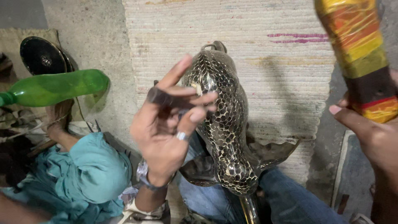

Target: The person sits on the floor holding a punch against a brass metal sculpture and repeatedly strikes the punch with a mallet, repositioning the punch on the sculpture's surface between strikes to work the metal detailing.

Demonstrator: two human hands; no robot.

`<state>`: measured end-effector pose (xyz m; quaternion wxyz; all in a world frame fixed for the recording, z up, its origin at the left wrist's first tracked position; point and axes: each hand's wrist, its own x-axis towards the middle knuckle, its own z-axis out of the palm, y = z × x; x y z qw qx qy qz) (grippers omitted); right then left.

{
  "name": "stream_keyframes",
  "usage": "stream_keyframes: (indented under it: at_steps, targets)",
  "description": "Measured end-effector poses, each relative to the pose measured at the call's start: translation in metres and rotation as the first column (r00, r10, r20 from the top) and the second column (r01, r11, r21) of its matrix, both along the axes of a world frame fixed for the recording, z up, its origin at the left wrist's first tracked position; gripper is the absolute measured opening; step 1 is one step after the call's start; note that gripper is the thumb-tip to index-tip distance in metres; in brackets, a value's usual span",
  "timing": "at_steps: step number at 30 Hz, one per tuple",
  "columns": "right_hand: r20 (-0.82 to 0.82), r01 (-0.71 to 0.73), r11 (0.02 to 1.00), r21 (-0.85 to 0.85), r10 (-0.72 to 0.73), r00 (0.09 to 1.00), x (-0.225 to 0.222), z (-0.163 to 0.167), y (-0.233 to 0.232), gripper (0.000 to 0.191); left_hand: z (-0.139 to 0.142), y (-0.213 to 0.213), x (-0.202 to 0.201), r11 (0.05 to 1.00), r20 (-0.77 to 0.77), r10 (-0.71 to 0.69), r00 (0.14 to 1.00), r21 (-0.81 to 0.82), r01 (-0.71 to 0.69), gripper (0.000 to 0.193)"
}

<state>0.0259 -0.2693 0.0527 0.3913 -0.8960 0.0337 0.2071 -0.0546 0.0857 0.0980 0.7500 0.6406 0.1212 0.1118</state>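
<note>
A dark metal fish figure (224,124) with a fine pale scale pattern lies across my lap, head toward me and tail pointing away. My left hand (163,137), with a ring and a wristwatch, is raised in front of its left side and pinches a small dark metal tool (162,96) between thumb and fingers. At the right edge my right hand (373,139) grips a thick stick (360,54) wrapped in yellow, orange, green and red bands, held above the floor to the right of the fish.
A person in a teal garment (87,174) sits close on my left, beside a green plastic bottle (58,88) and a dark round disc (41,56). A beige woven mat (273,62) lies under the fish on grey concrete floor (99,37).
</note>
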Motion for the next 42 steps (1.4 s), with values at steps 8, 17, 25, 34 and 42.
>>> stream_keyframes:
  at_steps: [8,17,25,34,42]
  targets:
    - [-0.020,-0.107,0.979,-0.173,0.105,0.994,-0.010,-0.016,-0.033,0.014,-0.017,-0.018,0.023,0.903,-0.280,0.041,0.959,0.420,0.085,0.017]
    - [-0.063,-0.102,0.965,-0.240,0.090,0.994,-0.011,-0.018,-0.035,0.019,-0.025,-0.020,0.023,0.751,-0.153,-0.055,0.987,0.645,0.142,0.023]
    - [0.207,-0.255,0.965,-0.055,0.261,0.943,-0.001,0.027,0.018,0.039,-0.027,-0.022,0.022,0.604,-0.174,-0.066,0.983,0.777,0.178,0.023]
    - [0.385,-0.452,0.875,-0.172,0.482,0.787,0.025,0.070,0.074,0.050,-0.034,-0.021,0.020,0.497,-0.118,0.006,0.993,0.862,0.099,0.030]
    - [0.395,-0.550,0.791,-0.266,0.610,0.686,0.050,0.095,0.116,0.060,-0.033,-0.015,0.018,0.485,-0.143,-0.028,0.989,0.864,0.138,0.021]
